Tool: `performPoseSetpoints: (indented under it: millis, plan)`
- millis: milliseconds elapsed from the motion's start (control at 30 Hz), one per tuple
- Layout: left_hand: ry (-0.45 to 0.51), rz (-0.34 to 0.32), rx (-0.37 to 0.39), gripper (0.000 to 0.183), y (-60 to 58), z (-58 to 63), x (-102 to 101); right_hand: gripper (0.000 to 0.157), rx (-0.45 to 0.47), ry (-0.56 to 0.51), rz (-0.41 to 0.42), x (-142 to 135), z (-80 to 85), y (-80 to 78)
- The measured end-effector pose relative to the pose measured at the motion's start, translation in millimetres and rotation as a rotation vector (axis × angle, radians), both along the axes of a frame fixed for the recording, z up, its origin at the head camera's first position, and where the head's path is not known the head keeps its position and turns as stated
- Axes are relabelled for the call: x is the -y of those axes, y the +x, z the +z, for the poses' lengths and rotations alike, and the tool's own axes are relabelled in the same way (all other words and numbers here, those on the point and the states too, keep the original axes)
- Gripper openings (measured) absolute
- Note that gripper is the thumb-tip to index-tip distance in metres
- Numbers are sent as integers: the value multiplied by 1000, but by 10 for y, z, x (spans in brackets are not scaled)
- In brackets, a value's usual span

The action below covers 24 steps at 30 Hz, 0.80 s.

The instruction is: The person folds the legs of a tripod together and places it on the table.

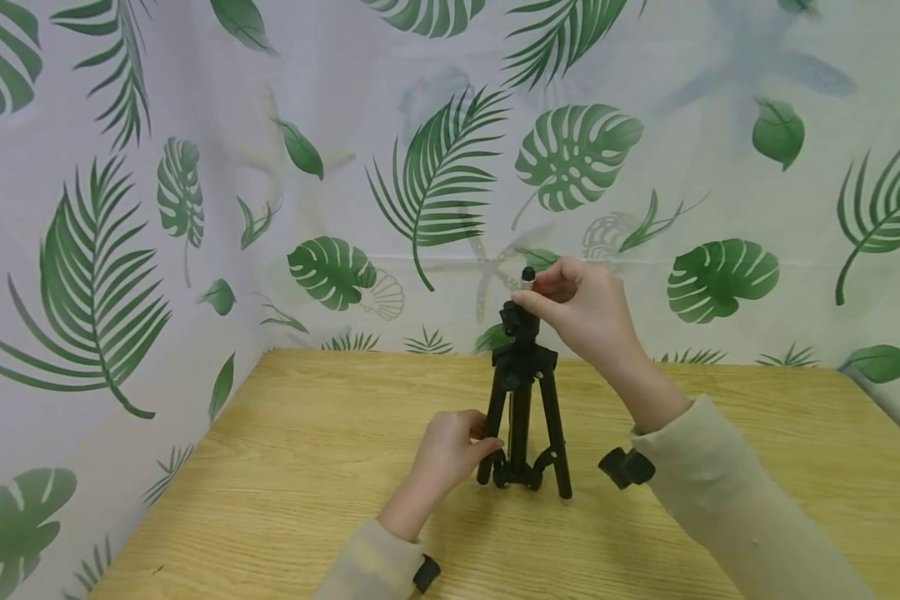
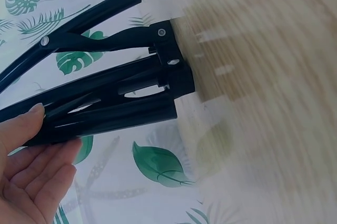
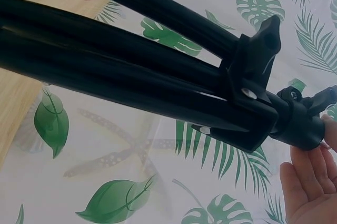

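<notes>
A small black tripod point(image 1: 520, 417) stands upright at the middle of the wooden table, its legs only slightly spread. Low on its left side, my left hand point(image 1: 450, 450) pinches one leg between thumb and fingers. The left wrist view shows that leg point(image 2: 121, 118) and the joined braces point(image 2: 110, 41) near the bottom. At the top, my right hand point(image 1: 588, 312) pinches the short silver post point(image 1: 527, 284) under a black tip point(image 1: 528, 272). In the right wrist view, fingers point(image 3: 310, 176) are beside the black collar point(image 3: 303, 129); the post itself is out of that view.
The wooden table point(image 1: 307, 433) extends to both sides of the tripod. Behind it hangs a white leaf-print cloth point(image 1: 450, 75), which also covers the left side. Black pieces point(image 1: 626, 467) show at the sleeve cuffs.
</notes>
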<state>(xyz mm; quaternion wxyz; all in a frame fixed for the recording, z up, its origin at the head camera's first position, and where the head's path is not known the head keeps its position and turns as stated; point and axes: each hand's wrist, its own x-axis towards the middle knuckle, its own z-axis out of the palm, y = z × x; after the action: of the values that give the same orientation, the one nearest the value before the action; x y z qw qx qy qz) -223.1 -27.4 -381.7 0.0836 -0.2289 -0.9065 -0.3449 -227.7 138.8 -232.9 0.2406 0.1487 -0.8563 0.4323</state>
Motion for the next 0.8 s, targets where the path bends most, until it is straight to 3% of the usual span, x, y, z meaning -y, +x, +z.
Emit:
performPoseSetpoints:
  millis: [600,800]
  plan:
    - [-37,3,-18,13,-25,30,-89,23,-10,3,5,26,-15,-32]
    - [-61,-30,-20,13,-10,37,-120,25,-6,1,23,-28,-10,0]
